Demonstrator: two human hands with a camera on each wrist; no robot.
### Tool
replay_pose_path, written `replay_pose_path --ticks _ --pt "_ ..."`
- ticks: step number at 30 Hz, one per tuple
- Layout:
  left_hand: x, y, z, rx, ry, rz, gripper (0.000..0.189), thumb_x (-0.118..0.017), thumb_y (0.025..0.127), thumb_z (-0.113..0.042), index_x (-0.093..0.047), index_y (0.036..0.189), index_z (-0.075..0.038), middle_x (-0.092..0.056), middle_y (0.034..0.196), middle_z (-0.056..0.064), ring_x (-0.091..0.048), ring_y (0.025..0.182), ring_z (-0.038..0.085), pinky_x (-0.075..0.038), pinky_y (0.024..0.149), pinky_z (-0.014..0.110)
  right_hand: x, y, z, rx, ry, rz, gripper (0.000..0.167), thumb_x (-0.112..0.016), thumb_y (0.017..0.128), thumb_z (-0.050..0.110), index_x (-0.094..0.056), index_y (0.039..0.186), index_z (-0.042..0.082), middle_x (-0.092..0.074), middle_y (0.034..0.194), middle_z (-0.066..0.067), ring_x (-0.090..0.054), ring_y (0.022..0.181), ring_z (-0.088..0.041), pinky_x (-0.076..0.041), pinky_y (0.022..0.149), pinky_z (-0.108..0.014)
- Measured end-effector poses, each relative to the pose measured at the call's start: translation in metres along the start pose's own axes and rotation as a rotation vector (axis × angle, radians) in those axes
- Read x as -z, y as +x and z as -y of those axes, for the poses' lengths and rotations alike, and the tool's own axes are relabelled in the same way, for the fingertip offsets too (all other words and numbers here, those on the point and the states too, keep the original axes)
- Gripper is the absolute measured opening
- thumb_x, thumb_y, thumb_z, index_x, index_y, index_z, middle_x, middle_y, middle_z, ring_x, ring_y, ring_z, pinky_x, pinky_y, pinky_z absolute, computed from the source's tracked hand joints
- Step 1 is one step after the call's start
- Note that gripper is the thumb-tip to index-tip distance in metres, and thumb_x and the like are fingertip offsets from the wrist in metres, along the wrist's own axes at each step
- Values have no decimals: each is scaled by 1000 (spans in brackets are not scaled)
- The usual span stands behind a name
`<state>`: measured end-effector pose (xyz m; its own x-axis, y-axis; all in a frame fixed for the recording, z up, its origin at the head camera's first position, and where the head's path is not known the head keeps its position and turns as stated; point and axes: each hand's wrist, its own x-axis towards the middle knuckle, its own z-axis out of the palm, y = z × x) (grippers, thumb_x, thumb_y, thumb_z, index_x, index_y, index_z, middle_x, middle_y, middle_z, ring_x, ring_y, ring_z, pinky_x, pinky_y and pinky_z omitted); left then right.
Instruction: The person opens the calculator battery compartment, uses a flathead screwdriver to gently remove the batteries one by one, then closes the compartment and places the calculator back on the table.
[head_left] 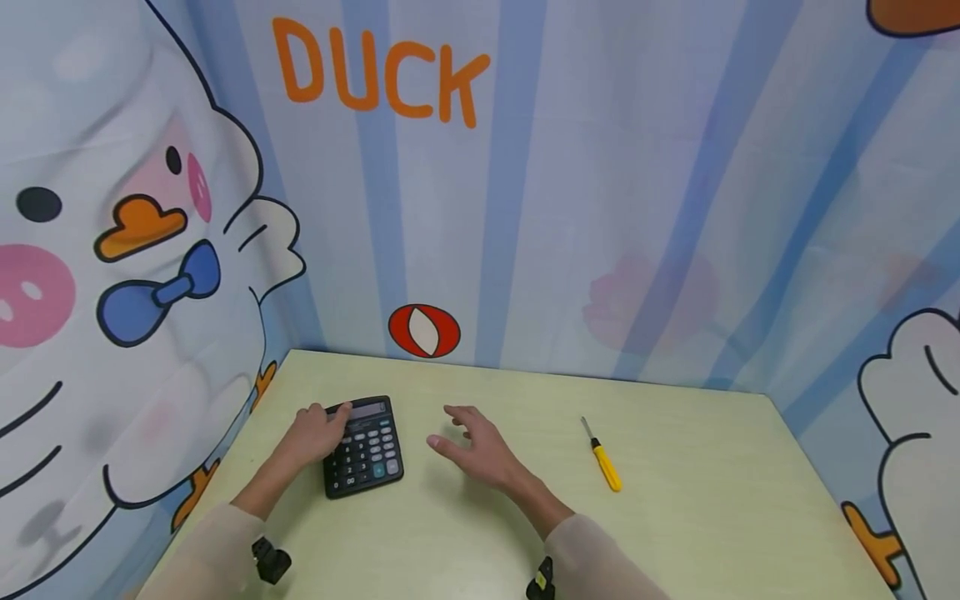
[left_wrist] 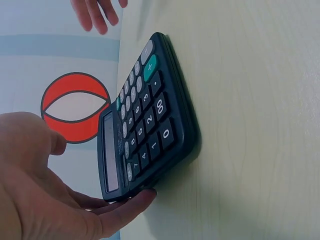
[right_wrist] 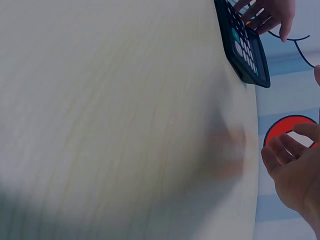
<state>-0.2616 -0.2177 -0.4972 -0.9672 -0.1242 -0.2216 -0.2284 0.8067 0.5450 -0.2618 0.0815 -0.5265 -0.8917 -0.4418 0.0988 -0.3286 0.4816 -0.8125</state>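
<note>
Closest to us, lower left, it's a beige cloth sleeve (head_left: 202, 550) with a small black camera (head_left: 271, 560) at its cuff. Beyond it rises a pale blue striped fabric backdrop (head_left: 442, 208), a big white cartoon duck filling its left end. Along to the left hand (head_left: 307, 437), and it's gripping! Thumb over the display end, fingers round the left edge of a black rectangular plastic calculator (head_left: 365, 452) with grey, black and green keys. That's a corner hold, probably chosen to keep the keypad uncovered; the calculator sits on the left part of the pale yellow-green bench (head_left: 712, 467), face up, though whether its held side is raised I can't tell. Moving right, here's the right hand (head_left: 480, 450), fingers apart and lightly bent, holding nothing, hanging over the bench beside the calculator, near enough, I'd judge, to lend support. And farther right, a slim screwdriver with a yellow handle and metal shaft (head_left: 602, 456) lies untouched, tip pointing away, handle nearer the person, a handy angle for picking up.
</note>
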Motion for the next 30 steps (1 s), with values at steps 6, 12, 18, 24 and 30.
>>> replay_pose_path --ticks 6,12,18,24,30 --pt "-1 2 1 28 1 -1 76 -31 114 -42 -36 139 29 -46 132 47 -56 116 50 -50 102 61 -11 2 4 -32 84 6 76 -64 102 54 -49 157 4 -51 155 -14 -54 140 -34 -48 113 -52" --pt "-1 3 2 38 -15 8 77 -32 113 -44 -38 137 29 -54 122 42 -59 108 45 -53 95 56 -23 3 8 -42 122 6 72 -65 103 50 -50 157 5 -53 154 -11 -54 139 -32 -49 113 -49" --pt "4 2 3 22 -50 7 72 -34 113 -43 -48 127 26 -58 101 28 -61 89 36 -53 72 42 -37 5 20 -69 212 2 66 -66 103 46 -52 155 7 -53 154 -9 -54 140 -32 -49 112 -49" --pt "5 1 2 104 -115 41 73 -33 114 -40 -41 137 28 -58 112 32 -62 96 36 -61 77 42 -50 5 29 -123 293 13 64 -66 104 44 -52 156 8 -52 156 -9 -52 141 -33 -48 112 -54" --pt "3 3 2 155 -154 61 71 -34 115 -37 -35 143 28 -55 119 34 -63 103 38 -64 76 38 -55 6 35 -176 311 37 65 -66 105 43 -51 156 7 -53 153 -11 -54 138 -32 -47 112 -56"
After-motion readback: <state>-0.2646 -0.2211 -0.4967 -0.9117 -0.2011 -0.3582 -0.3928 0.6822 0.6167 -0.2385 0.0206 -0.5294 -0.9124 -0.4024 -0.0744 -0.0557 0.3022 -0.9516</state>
